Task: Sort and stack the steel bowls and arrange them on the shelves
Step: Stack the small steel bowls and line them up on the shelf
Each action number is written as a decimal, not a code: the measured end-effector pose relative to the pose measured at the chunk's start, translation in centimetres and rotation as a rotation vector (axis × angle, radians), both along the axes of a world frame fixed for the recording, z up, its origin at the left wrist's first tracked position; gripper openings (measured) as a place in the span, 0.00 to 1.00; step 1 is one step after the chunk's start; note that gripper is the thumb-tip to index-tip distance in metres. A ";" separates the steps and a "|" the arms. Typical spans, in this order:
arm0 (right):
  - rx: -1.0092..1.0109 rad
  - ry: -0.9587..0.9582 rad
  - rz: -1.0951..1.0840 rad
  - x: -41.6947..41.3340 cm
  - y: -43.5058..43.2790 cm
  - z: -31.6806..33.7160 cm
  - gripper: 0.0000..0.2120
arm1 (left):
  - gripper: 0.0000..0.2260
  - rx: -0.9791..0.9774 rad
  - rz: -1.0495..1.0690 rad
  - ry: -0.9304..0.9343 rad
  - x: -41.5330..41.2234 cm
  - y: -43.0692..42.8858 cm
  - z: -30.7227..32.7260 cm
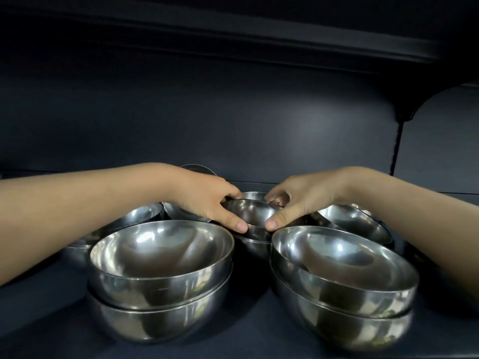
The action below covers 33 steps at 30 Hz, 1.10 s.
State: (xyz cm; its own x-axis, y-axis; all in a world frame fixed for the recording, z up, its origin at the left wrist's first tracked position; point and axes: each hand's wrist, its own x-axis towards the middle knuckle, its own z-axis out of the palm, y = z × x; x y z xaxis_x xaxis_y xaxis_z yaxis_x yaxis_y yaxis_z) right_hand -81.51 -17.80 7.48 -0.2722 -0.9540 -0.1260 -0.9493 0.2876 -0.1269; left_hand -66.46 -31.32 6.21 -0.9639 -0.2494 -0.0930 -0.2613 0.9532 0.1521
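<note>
Both hands hold one small steel bowl in the middle of the dark shelf. My left hand grips its left rim, my right hand its right rim, thumbs on the near side. The small bowl sits nested in another small bowl beneath it. In front, a stack of two large bowls stands at the left and a second stack of large bowls at the right.
More steel bowls lie behind: one under my left forearm, one behind my left hand, and one tilted under my right forearm. A dark back wall and an upper shelf enclose the space.
</note>
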 end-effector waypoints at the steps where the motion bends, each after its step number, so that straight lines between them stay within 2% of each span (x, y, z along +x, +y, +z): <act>1: 0.011 0.000 -0.008 0.1 -0.1 0.0 0.25 | 0.40 0.014 0.014 0.002 0.0 0.1 0.0; 5: 0.038 -0.011 -0.033 0.5 0.0 0.1 0.23 | 0.45 0.013 0.052 0.003 0.1 0.1 -0.2; 6: 0.041 -0.011 -0.031 0.5 0.2 0.1 0.27 | 0.46 0.026 0.056 0.010 0.1 0.1 -0.3; 8: 0.045 -0.010 -0.032 0.6 0.4 0.3 0.49 | 0.52 0.070 0.046 0.043 0.1 -0.1 -0.5; 10: 0.051 -0.034 -0.026 0.8 0.5 0.3 0.57 | 0.55 0.087 0.041 0.049 0.2 -0.3 -0.7; 13: 0.069 -0.033 -0.023 1.1 0.5 0.4 0.58 | 0.50 0.075 0.052 0.049 0.2 -0.3 -0.8; 26: 0.057 -0.037 -0.049 1.2 0.4 0.5 0.58 | 0.48 0.028 0.059 0.031 0.2 0.2 -0.5; 33: -0.090 -0.011 -0.113 1.3 1.6 1.5 0.57 | 0.41 -0.106 0.086 0.092 0.7 1.2 1.4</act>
State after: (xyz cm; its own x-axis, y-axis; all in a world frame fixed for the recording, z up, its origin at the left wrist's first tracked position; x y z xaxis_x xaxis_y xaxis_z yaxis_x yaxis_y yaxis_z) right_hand -80.24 -16.16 8.96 -0.3775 -0.9249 -0.0444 -0.9100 0.3795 -0.1670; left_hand -65.72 -30.15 7.60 -0.9418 -0.3352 0.0261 -0.3323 0.9399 0.0790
